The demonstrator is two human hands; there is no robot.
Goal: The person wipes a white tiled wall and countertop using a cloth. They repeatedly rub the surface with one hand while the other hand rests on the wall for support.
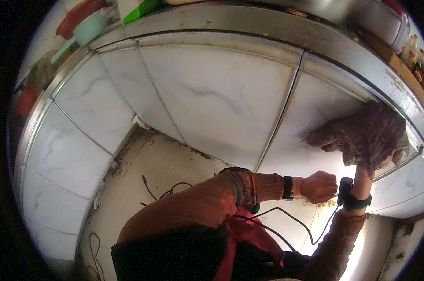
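We see our right hand (378, 161) raised on the right of the scene, its fingers buried in a shaggy mauve cloth (361, 136) that it presses flat against the white marbled tile front (212, 98) just under the steel counter edge (315, 42), a hold that seems meant to spread the cloth against the tiles. The fingers are wrapped in the cloth, so we judge them grasping it, though how far they curl we cannot tell. Our left hand (318, 186) hangs just below and left of it, clenched into a fist close to the tiles, and whether it pinches anything we cannot tell.
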